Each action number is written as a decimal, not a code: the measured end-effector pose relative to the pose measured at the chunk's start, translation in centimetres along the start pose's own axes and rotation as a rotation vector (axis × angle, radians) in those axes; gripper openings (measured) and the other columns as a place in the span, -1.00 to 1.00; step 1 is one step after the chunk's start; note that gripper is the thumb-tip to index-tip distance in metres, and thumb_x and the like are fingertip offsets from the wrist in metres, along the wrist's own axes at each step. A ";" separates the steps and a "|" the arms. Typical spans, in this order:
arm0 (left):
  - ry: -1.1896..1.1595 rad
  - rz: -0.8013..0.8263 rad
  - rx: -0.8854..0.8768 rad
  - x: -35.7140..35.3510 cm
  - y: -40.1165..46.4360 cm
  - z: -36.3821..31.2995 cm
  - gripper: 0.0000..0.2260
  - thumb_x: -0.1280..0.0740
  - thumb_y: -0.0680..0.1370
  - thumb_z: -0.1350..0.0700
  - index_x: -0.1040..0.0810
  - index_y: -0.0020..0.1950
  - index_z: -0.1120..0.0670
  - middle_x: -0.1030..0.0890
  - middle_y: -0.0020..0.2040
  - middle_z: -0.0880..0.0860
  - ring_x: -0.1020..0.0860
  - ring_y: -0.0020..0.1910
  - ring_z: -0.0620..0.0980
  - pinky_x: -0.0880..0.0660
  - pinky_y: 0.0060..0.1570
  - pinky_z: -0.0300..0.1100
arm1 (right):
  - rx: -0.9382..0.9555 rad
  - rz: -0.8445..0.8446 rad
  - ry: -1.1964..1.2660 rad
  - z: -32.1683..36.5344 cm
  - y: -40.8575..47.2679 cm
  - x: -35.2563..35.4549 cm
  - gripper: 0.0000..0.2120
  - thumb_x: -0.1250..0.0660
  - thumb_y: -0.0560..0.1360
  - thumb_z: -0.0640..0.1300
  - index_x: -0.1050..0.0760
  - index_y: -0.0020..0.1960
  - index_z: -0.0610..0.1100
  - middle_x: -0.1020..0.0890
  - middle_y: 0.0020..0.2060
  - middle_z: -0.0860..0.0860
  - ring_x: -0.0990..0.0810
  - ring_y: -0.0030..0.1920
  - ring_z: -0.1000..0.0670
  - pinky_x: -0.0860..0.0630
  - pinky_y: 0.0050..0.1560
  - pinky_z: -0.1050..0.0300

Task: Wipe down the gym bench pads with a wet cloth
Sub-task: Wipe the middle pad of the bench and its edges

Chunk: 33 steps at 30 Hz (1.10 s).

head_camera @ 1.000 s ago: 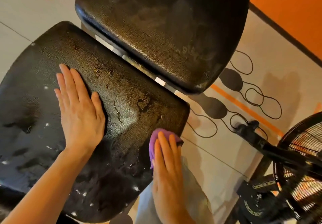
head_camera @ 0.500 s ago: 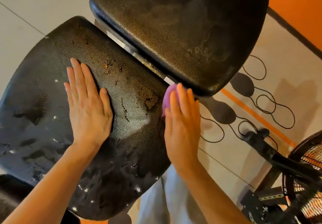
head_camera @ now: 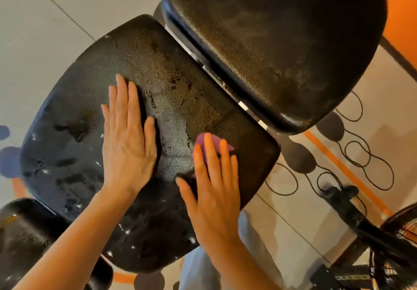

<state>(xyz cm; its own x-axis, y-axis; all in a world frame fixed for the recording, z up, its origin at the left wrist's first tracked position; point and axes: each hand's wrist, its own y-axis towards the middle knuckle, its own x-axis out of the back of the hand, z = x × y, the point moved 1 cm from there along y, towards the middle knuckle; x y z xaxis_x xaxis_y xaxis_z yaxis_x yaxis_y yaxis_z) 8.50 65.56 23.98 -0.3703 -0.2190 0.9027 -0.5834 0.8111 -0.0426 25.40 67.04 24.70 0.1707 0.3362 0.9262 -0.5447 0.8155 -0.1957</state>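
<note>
Both hands lie flat on the middle pad point(head_camera: 176, 100), a black, pebbled cushion that is scuffed and cracked in places, with pale flecks and worn patches toward its near and left parts. The left hand point(head_camera: 128, 140) rests palm down near the pad's centre, fingers straight and close together, thumb out to the right; its grip is wide, holding nothing. The right hand point(head_camera: 214, 183) is also spread flat, just right of the left and apart from it, pressing a purple cloth point(head_camera: 211, 142) against the pad near its right corner. Only a small part of the cloth shows, past the fingertips and between the fingers; the rest is hidden under the palm. The hand is not curled around the cloth, only laid open on top of it. The hand is slightly blurred. Beyond the middle pad, across a narrow gap where a strip of metal frame point(head_camera: 241, 104) shows, the back pad point(head_camera: 270, 41) stands higher, with faint smears on its skin. A third dark pad point(head_camera: 27, 233) sits at the lower left, partly behind the left forearm. Below lies a pale floor point(head_camera: 45, 37) with orange and grey shapes and black looping lines. At the lower right, a fan point(head_camera: 404, 228) with a wire guard stands beside a dark stand point(head_camera: 352, 213).
</note>
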 end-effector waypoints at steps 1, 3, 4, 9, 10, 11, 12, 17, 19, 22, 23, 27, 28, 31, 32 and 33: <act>0.005 -0.002 0.019 0.4 -0.6 0.6 -0.48 0.00 0.71 -0.01 0.07 0.63 0.09 0.11 0.64 0.06 0.15 0.62 0.05 0.25 0.55 -0.14 | 0.095 0.037 -0.054 -0.2 -1.0 -0.2 -0.45 -0.10 0.58 0.14 -0.27 0.49 -0.09 -0.25 0.51 -0.05 -0.14 0.53 -0.14 -0.09 0.49 -0.07; 0.019 -0.006 0.059 1.2 -1.9 1.8 -0.48 0.02 0.70 -0.03 0.07 0.63 0.09 0.12 0.64 0.07 0.16 0.62 0.04 0.27 0.54 -0.19 | 0.217 0.055 -0.128 -2.4 0.4 0.0 -0.49 -0.08 0.58 0.07 -0.28 0.49 -0.08 -0.25 0.51 -0.03 -0.17 0.52 -0.14 -0.14 0.47 -0.09; 0.027 -0.010 0.078 1.5 -2.5 2.5 -0.47 0.02 0.69 -0.03 0.07 0.63 0.09 0.12 0.64 0.07 0.17 0.61 0.04 0.28 0.54 -0.19 | 0.178 0.026 -0.111 -3.3 2.2 0.5 -0.51 -0.04 0.60 0.04 -0.27 0.49 -0.08 -0.24 0.52 -0.03 -0.17 0.52 -0.14 -0.16 0.47 -0.12; 0.048 -0.032 0.168 1.6 -4.5 4.5 -0.44 -0.02 0.67 -0.03 0.03 0.62 0.12 0.11 0.64 0.10 0.15 0.62 0.06 0.23 0.57 -0.09 | -0.010 -0.047 -0.024 -0.3 2.8 -0.4 -0.51 -0.12 0.62 -0.03 -0.20 0.52 -0.10 -0.14 0.55 -0.06 -0.03 0.55 -0.13 -0.03 0.53 -0.09; 0.050 -0.028 0.185 1.4 -4.7 4.8 -0.44 -0.02 0.66 -0.03 0.03 0.62 0.12 0.11 0.64 0.09 0.14 0.62 0.06 0.22 0.57 -0.07 | 0.109 -0.008 -0.061 0.7 0.5 -1.0 -0.48 -0.20 0.59 -0.06 -0.21 0.52 -0.10 -0.15 0.54 -0.05 -0.04 0.55 -0.13 -0.02 0.53 -0.07; 0.055 -0.017 0.203 1.3 -4.8 4.9 -0.43 -0.01 0.66 -0.04 0.04 0.62 0.11 0.12 0.64 0.09 0.15 0.62 0.06 0.21 0.57 -0.04 | 0.235 0.028 -0.088 0.9 -1.2 -1.3 -0.46 -0.25 0.57 -0.09 -0.22 0.51 -0.10 -0.16 0.54 -0.04 -0.06 0.55 -0.13 -0.03 0.53 -0.05; 0.063 -0.003 0.217 1.1 -4.9 5.0 -0.43 0.00 0.66 -0.05 0.06 0.63 0.10 0.13 0.64 0.08 0.16 0.62 0.05 0.19 0.57 -0.01 | 0.342 0.058 -0.112 0.1 -1.5 -1.4 -0.46 -0.25 0.56 -0.12 -0.22 0.51 -0.10 -0.18 0.54 -0.03 -0.09 0.54 -0.13 -0.06 0.53 -0.05; 0.051 -0.015 0.237 0.2 -5.0 5.4 -0.43 0.04 0.65 -0.04 0.09 0.63 0.11 0.17 0.63 0.06 0.19 0.61 0.05 0.20 0.57 0.03 | -0.008 -0.090 0.013 -2.0 7.8 0.8 -0.51 0.00 0.63 -0.05 -0.15 0.54 -0.15 -0.14 0.55 -0.09 -0.07 0.55 -0.13 -0.13 0.51 -0.14; 0.050 -0.016 0.237 0.0 -5.0 5.4 -0.43 0.05 0.65 -0.04 0.09 0.63 0.11 0.17 0.63 0.06 0.19 0.61 0.07 0.20 0.57 0.03 | -0.012 -0.069 0.031 0.1 5.8 -0.1 -0.48 -0.03 0.64 0.01 -0.13 0.54 -0.15 -0.10 0.56 -0.07 -0.01 0.56 -0.11 -0.03 0.54 -0.07; 0.040 -0.021 0.231 0.0 -5.0 5.5 -0.43 0.04 0.65 -0.04 0.05 0.62 0.14 0.14 0.63 0.09 0.14 0.62 0.11 0.18 0.56 0.05 | 0.307 0.050 -0.076 1.0 0.2 -1.0 -0.47 -0.16 0.58 -0.05 -0.20 0.52 -0.13 -0.18 0.54 -0.05 -0.09 0.55 -0.12 -0.11 0.52 -0.07; 0.044 -0.020 0.228 0.1 -5.0 5.4 -0.43 0.04 0.66 -0.04 0.05 0.62 0.14 0.13 0.63 0.09 0.13 0.62 0.12 0.17 0.55 0.05 | 0.380 0.053 -0.094 -0.2 0.8 -0.9 -0.49 -0.18 0.58 -0.08 -0.23 0.50 -0.13 -0.21 0.52 -0.04 -0.14 0.54 -0.13 -0.17 0.50 -0.08; 0.068 -0.037 0.236 -0.1 -4.9 5.5 -0.44 0.04 0.66 -0.04 0.05 0.62 0.13 0.15 0.63 0.05 0.15 0.61 0.08 0.19 0.56 0.00 | 0.000 -0.071 0.008 -1.3 9.1 1.0 -0.54 -0.06 0.64 -0.14 -0.15 0.53 -0.15 -0.16 0.54 -0.09 -0.11 0.54 -0.14 -0.21 0.48 -0.16; 0.074 -0.035 0.239 -0.2 -4.9 5.5 -0.44 0.03 0.66 -0.04 0.05 0.62 0.13 0.15 0.63 0.05 0.15 0.61 0.08 0.20 0.55 -0.01 | -0.040 -0.083 -0.006 -0.2 9.0 0.8 -0.53 -0.08 0.64 -0.15 -0.13 0.53 -0.14 -0.14 0.54 -0.09 -0.08 0.55 -0.15 -0.17 0.50 -0.16; 0.062 -0.040 0.239 -0.2 -4.9 5.6 -0.44 0.02 0.66 -0.03 0.04 0.62 0.13 0.13 0.63 0.06 0.15 0.61 0.05 0.19 0.56 0.00 | 0.253 0.026 -0.076 2.8 3.0 -1.0 -0.42 -0.24 0.58 -0.17 -0.12 0.54 -0.12 -0.11 0.55 -0.04 -0.03 0.56 -0.12 -0.08 0.53 -0.09; 0.060 -0.037 0.242 -0.1 -4.9 5.6 -0.44 0.02 0.66 -0.03 0.04 0.62 0.13 0.12 0.63 0.07 0.15 0.61 0.05 0.18 0.56 0.01 | 0.376 0.068 -0.081 2.6 1.7 -1.1 -0.40 -0.28 0.56 -0.18 -0.15 0.54 -0.12 -0.14 0.55 -0.03 -0.05 0.55 -0.11 -0.07 0.52 -0.07; 0.064 -0.029 0.241 -0.1 -4.9 5.5 -0.44 0.01 0.66 -0.03 0.04 0.62 0.13 0.12 0.63 0.07 0.16 0.61 0.05 0.17 0.56 0.02 | 0.468 0.079 -0.093 1.4 2.2 -1.1 -0.42 -0.28 0.56 -0.19 -0.17 0.52 -0.13 -0.17 0.54 -0.03 -0.08 0.55 -0.12 -0.09 0.52 -0.07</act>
<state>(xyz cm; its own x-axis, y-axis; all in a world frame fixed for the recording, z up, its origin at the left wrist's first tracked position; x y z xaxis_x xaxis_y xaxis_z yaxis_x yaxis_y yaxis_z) 7.39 58.62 21.74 -0.3089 -0.1988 0.9301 -0.7511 0.6509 -0.1103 22.91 67.80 23.67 0.0520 0.3275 0.9434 -0.8677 0.4825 -0.1197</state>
